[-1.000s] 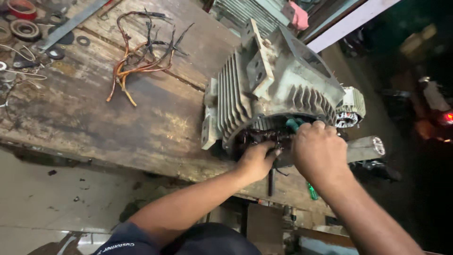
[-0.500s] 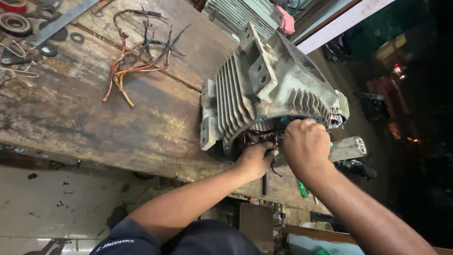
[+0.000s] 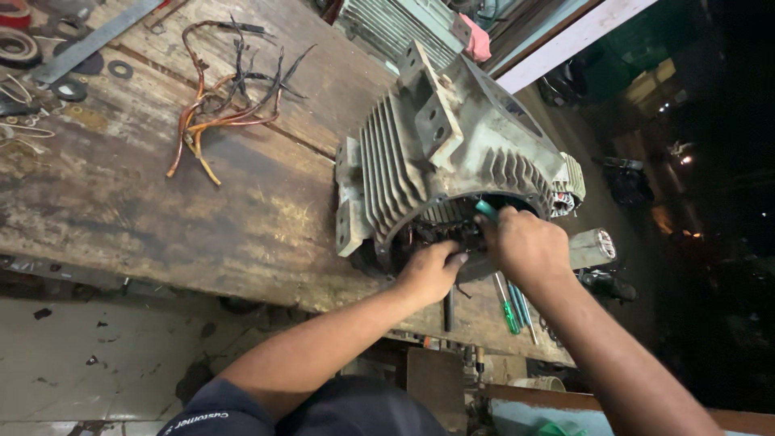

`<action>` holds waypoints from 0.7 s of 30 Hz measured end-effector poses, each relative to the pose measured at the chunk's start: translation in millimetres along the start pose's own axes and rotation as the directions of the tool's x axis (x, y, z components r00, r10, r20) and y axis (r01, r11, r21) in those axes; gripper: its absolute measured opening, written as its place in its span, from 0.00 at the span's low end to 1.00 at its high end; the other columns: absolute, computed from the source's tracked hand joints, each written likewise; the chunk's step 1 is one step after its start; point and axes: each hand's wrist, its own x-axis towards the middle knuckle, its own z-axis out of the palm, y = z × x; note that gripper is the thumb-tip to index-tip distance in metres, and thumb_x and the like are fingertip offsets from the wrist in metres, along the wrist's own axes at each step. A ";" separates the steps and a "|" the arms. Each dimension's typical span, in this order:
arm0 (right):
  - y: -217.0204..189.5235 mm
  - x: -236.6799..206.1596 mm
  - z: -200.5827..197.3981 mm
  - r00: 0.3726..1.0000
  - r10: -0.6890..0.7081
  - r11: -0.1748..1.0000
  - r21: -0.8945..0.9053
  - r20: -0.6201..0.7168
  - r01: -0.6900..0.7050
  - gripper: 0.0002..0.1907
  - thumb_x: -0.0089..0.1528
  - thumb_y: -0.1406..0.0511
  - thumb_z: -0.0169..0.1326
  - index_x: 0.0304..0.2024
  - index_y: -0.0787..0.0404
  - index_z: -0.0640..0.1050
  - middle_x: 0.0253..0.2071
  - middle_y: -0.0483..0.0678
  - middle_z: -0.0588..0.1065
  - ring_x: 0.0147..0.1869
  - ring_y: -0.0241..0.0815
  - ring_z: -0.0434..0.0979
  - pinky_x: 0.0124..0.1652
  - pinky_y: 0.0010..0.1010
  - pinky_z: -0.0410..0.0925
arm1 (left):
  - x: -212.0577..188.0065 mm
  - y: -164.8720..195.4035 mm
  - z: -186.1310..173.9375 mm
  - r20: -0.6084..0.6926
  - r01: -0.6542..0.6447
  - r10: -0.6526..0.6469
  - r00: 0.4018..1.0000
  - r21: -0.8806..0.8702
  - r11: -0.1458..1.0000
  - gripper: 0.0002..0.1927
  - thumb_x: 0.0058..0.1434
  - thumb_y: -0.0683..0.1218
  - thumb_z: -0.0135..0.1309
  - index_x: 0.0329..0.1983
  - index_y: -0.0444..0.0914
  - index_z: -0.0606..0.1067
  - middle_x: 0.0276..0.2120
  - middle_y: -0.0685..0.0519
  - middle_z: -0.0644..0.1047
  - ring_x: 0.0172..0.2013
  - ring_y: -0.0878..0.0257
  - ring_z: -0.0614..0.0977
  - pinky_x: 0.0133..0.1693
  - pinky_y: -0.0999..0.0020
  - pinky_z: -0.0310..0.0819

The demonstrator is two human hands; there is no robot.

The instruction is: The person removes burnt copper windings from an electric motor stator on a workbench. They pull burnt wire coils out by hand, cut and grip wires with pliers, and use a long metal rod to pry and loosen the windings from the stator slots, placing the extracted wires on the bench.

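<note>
Fingers [image 3: 452,260] deeper in motor housing [image 3: 436,153] — right hand [image 3: 525,246] shifted left

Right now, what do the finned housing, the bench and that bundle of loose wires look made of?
Finned housing: probably cast metal, dull grey paint, moulded ribs and bolt lugs. Bench: wood, worn and stained, with visible plank seams. Wire bundle: looks like copper, orange-brown strands, some blackened.

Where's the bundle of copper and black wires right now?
In the head view, the bundle of copper and black wires lies on the worn wooden workbench, upper left, apart from the grey finned motor housing.
</note>
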 end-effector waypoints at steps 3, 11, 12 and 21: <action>2.9 -1.6 -4.6 1.000 0.001 0.999 0.048 -0.022 0.000 0.24 0.64 0.45 0.50 0.33 0.59 0.78 0.34 0.57 0.80 0.40 0.60 0.81 0.38 0.51 0.73 | -3.1 1.7 0.9 -0.049 -0.029 0.029 0.998 0.012 1.000 0.14 0.65 0.51 0.54 0.46 0.36 0.79 0.36 0.39 0.81 0.40 0.42 0.84 0.43 0.51 0.76; 93.5 -52.7 19.9 0.938 0.122 0.825 0.493 0.324 -0.278 0.26 0.65 0.47 0.51 0.42 0.63 0.83 0.28 0.55 0.79 0.35 0.48 0.79 0.39 0.40 0.72 | -11.8 15.9 -10.9 -0.023 -0.050 0.050 0.998 -0.024 0.998 0.11 0.68 0.47 0.52 0.40 0.34 0.77 0.28 0.42 0.81 0.32 0.47 0.85 0.34 0.54 0.76; 104.1 -66.3 37.0 0.958 0.084 0.724 0.644 0.274 -0.248 0.24 0.64 0.50 0.53 0.44 0.64 0.83 0.28 0.52 0.80 0.34 0.44 0.78 0.38 0.37 0.71 | -11.7 17.3 -11.8 -0.030 -0.048 0.047 0.998 -0.020 0.999 0.10 0.68 0.47 0.52 0.39 0.34 0.77 0.28 0.42 0.81 0.31 0.48 0.85 0.34 0.55 0.77; 154.0 -103.2 233.2 0.951 -0.068 0.010 0.954 0.301 -0.301 0.21 0.66 0.58 0.54 0.48 0.70 0.84 0.35 0.49 0.81 0.36 0.37 0.75 0.37 0.30 0.69 | -22.8 35.4 7.7 -0.099 0.122 -0.118 0.988 0.035 0.992 0.10 0.69 0.47 0.50 0.41 0.36 0.77 0.23 0.49 0.80 0.24 0.55 0.83 0.30 0.59 0.77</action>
